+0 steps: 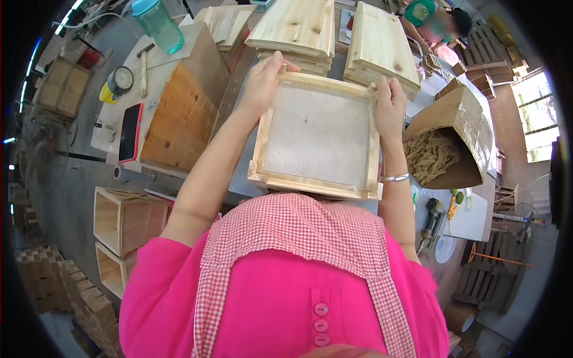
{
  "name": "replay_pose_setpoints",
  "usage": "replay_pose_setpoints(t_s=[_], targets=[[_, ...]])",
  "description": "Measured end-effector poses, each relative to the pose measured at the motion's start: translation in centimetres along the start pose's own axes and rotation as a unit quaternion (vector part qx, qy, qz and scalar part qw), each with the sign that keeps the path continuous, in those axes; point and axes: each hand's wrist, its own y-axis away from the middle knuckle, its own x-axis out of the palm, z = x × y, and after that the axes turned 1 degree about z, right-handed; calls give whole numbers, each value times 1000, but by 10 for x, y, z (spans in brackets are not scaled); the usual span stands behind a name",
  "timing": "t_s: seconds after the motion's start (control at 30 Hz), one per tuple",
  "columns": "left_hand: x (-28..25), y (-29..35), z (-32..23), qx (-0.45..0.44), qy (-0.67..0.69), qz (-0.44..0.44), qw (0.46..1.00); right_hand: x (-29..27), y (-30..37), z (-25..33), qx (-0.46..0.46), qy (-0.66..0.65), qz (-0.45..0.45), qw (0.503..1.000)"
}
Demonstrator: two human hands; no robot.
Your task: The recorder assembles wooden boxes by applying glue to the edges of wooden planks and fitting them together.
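Between my two hands is a square wooden frame (256,146) with a pale, flat panel (316,128) filling its inside. My left hand (262,83) grips its far left corner, the fingers bent over the far rail. Near the far right corner, my right hand (391,104) is closed on the side rail; a silver bangle circles that wrist. The near edge of the frame lies close to my checked apron (298,224). Part of the table below is hidden by it.
Stacks of wooden boards (295,30) stand beyond the frame. To the right, a cardboard box (462,119) holds wood strips, with a power drill (433,218) nearer me. A phone (130,132), hammer (143,71) and bottle (158,30) sit at left. Another person (421,15) works far right.
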Motion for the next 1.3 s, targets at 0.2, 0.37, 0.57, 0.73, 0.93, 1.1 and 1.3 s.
replay_pose_setpoints(t_s=[0.2, 0.37, 0.57, 0.73, 0.93, 1.1, 1.3], targets=[[4, -12, 10, 47, -5, 10, 999, -4, 16, 7, 0, -15, -43, 999], [7, -3, 1, 69, -167, -39, 983, -2, 6, -7, -20, 73, -92, 993], [3, -16, 1, 63, -74, 26, 995, -1, 1, 1, 17, -17, -129, 991], [-6, -24, 3, 36, -57, 48, 997, -15, 6, -6, 26, -69, -107, 992], [-7, -14, 2, 30, -55, 33, 998, -137, 45, -191, 108, 153, -307, 933], [2, -6, -7, 12, -60, 20, 998, -221, 41, -309, 113, 432, -184, 876], [6, -5, -7, -1, -23, 8, 1000, -219, 47, -340, 300, 408, 1, 862]])
